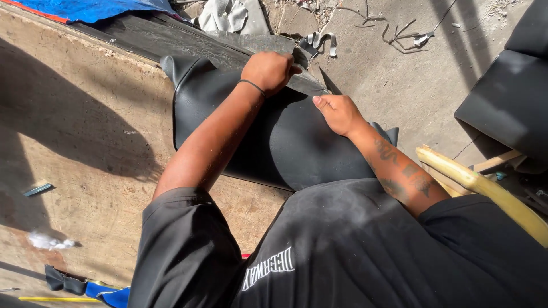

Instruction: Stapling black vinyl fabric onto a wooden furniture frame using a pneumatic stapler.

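A black vinyl-covered seat cushion (285, 142) lies on a worn wooden board (85, 131), close to my body. My left hand (268, 69) is clenched on the cushion's far edge, gripping the black cover material where it folds over. A thin dark band circles that wrist. My right hand (337, 113) presses flat on the cushion's upper right edge, thumb pointing left, fingers curled over the rim. Both forearms cross over the cushion.
A black panel (171, 37) and blue tarp (91, 8) lie along the board's far side. Concrete floor (411, 80) with scraps and wire is to the right. Another black cushion (508, 97) and a yellow foam piece (485, 188) sit at right. Small scraps lie at lower left.
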